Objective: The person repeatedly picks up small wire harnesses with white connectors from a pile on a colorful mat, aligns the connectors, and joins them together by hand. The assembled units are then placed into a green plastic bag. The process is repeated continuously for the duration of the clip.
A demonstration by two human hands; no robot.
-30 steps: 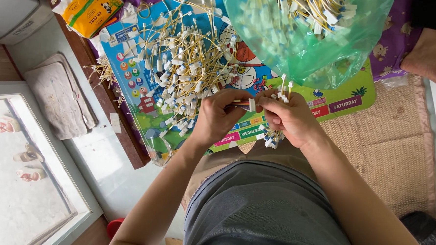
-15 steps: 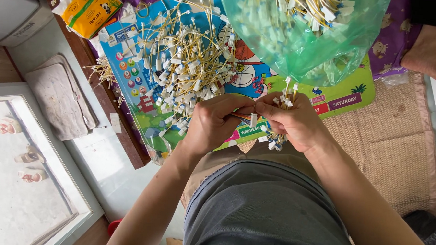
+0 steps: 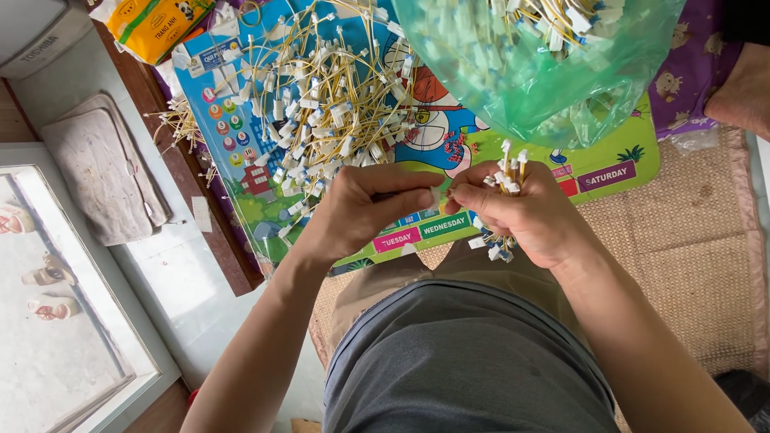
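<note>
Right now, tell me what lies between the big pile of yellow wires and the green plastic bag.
In the head view, only a bare strip of the colourful picture mat separates the pile of yellow wires from the green plastic bag; a few stray wire ends reach over it.

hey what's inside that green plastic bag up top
The green plastic bag holds yellow wire pieces with white connectors, the same kind as the loose pile. Its tinted film blurs those deeper inside.

Yellow wires with white connector ends heap on a bright blue-and-green cartoon-printed play mat. At twelve o'clock, a translucent green plastic bag; at three, a tan woven mat; purple patterned fabric, possibly floral.
</note>
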